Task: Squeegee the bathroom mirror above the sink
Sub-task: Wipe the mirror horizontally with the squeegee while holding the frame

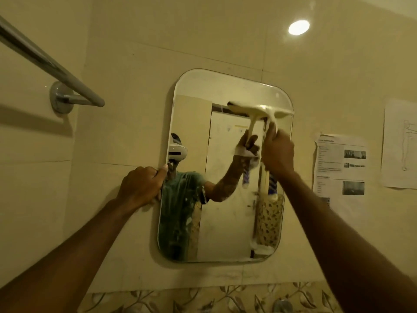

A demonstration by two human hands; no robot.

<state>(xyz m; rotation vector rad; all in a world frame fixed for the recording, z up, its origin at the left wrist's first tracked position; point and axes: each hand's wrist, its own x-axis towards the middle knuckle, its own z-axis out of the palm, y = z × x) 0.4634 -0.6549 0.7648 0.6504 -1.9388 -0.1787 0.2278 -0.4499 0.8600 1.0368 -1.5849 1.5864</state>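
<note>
Head view: a rounded rectangular mirror hangs on a cream tiled wall. The right hand grips the handle of a pale squeegee, whose blade lies across the upper right of the glass, slightly blurred. The left hand curls around the mirror's left edge at mid-height, thumb on the glass. A metal towel bar juts from the wall at upper left. Printed paper sheets are stuck to the wall right of the mirror.
</note>
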